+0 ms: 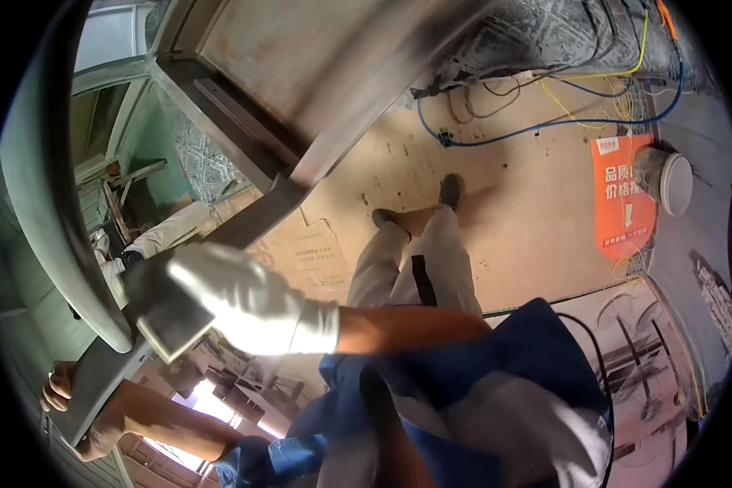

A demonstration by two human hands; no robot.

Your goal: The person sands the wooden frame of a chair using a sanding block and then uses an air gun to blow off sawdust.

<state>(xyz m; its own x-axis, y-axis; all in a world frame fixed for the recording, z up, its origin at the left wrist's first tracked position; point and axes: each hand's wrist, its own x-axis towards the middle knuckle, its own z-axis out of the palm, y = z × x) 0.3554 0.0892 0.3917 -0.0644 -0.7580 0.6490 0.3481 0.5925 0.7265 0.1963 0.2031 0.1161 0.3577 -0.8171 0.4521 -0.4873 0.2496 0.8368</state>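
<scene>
My right hand (248, 302), in a white glove, is closed round a dark, flat rectangular sanding block (173, 319) with a pale edge. The block lies against a long dark-grey wooden rail (256, 218), and motion blurs both hand and block. At the lower left my bare left hand (60, 389) grips the near end of that rail, its fingers curled over the far side. A curved grey arm piece (61, 211) comes down onto the rail beside the block. The rail joins a wooden frame with a large brownish panel (289, 61).
Cardboard (415, 268) covers the floor under my feet. A blue hose (529, 137) and yellow cords trail across it at the upper right. A white-rimmed bucket (675, 185) stands at the right beside an orange printed sheet (618, 215). Dusty grey wrapping (537, 41) lies at the top.
</scene>
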